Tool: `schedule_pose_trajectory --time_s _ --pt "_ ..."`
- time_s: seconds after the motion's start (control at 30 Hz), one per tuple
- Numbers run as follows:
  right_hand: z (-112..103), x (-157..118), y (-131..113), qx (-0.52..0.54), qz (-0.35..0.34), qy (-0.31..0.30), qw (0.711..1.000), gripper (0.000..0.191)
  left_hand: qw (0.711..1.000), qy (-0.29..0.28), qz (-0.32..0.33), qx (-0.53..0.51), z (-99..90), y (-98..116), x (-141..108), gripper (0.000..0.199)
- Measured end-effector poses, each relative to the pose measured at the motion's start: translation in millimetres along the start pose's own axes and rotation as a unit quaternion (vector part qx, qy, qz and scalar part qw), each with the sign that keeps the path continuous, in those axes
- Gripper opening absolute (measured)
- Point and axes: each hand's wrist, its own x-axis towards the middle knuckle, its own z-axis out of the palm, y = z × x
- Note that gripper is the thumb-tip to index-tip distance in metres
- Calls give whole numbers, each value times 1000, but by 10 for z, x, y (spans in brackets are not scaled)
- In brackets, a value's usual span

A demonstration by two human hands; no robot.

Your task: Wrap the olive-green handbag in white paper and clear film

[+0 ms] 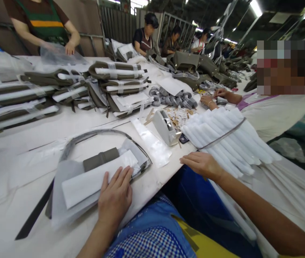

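Note:
My left hand (116, 195) lies flat, fingers spread, on a folded white foam sheet (88, 179). The foam rests on a bag (101, 159) with a dark olive piece and translucent sheeting; its grey strap (73, 143) arches over the white table, and a black strap (35, 211) trails toward me. My right hand (202, 165) hovers by the table's edge with fingers stretched out and nothing visible in it. Close to that hand are a bundle of white foam rolls (219, 136) tied with a dark band, and a grey tape dispenser (165, 127).
Wrapped olive bags (120, 77) are stacked at the back left. Several grey strap coils (172, 98) and a heap of small tags (180, 116) lie beyond the dispenser. A clear plastic strip (152, 143) lies beside it. Co-workers (145, 36) stand around the table; one sits at right.

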Motion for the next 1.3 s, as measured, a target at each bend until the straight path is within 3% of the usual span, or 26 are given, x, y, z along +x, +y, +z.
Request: schedule_pose_trajectory --time_s 0.1,0.27,0.5,0.83,1.0,1.17,1.3 --pt "-9 272 -330 -17 -91 -33 995 18 999 -11 -38 -35 -70 52 40 53" --pt "221 778 -805 -67 -209 -49 974 33 995 -30 -67 -68 -167 85 84 45" --pt "555 1168 -980 -116 -270 -40 955 31 993 -25 -79 -86 -173 80 70 45" --pt "683 1264 -1035 -163 -286 -11 944 27 993 -3 -80 -91 -91 64 10 45" --pt "711 1294 -1079 -185 -286 -11 940 24 994 40 -80 -70 24 77 8 36" --pt "691 1315 -1135 -192 -272 -39 942 22 992 86 -83 -42 130 86 8 25" --pt "629 1342 -1189 -203 -247 -97 943 23 991 100 -80 -30 183 85 -3 23"
